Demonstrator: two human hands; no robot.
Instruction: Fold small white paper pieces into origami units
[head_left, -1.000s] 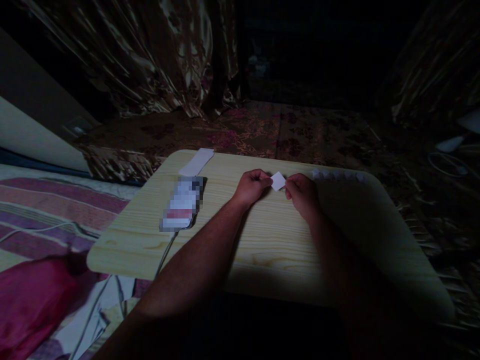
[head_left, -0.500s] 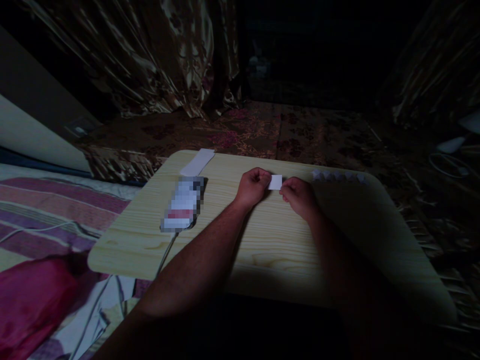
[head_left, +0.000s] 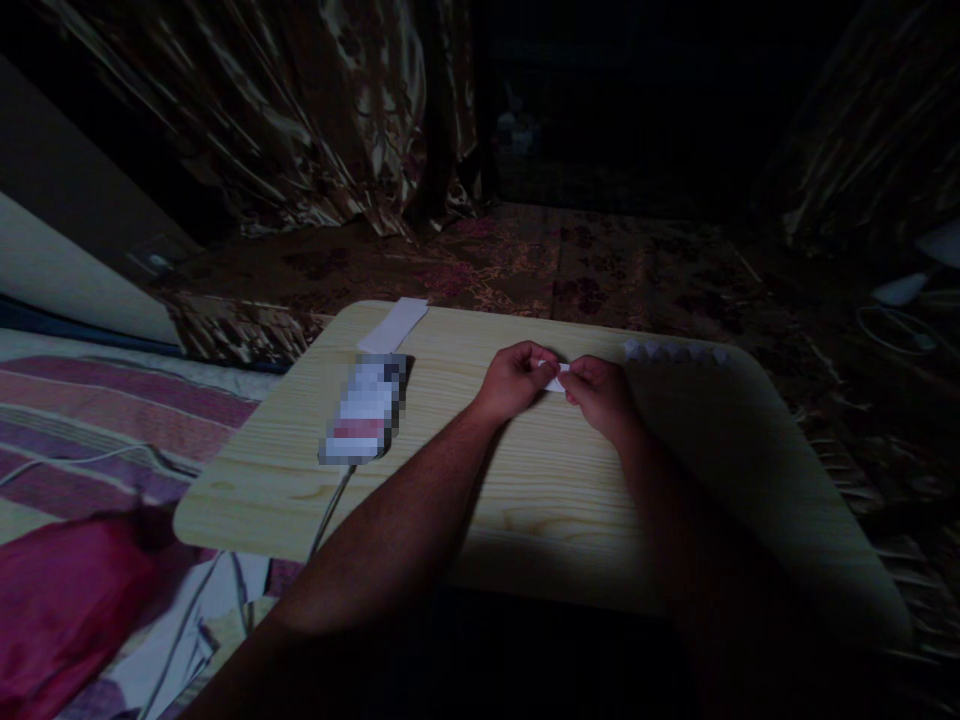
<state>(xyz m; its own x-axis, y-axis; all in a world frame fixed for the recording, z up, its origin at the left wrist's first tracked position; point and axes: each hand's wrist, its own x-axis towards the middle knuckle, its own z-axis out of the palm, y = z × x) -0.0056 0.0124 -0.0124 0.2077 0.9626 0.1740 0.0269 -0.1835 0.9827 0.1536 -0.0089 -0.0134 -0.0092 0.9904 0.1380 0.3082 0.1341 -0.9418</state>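
Both my hands meet over the far middle of a light wooden lap table (head_left: pixel 525 480). My left hand (head_left: pixel 514 380) and my right hand (head_left: pixel 600 393) pinch a small white piece of paper (head_left: pixel 557 377) between their fingertips, and most of it is hidden by the fingers. Just right of my right hand, a row of several small white folded paper pieces (head_left: pixel 675 350) lies along the table's far edge.
A phone (head_left: pixel 365 410) with a cable running off the near edge lies on the table's left part. A white paper strip (head_left: pixel 394 324) rests at the far left corner. Striped bedding (head_left: pixel 90 430) lies to the left, dark patterned fabric beyond.
The paper piece showed as an open square between my hands before. My hands have drawn together and now cover most of it.
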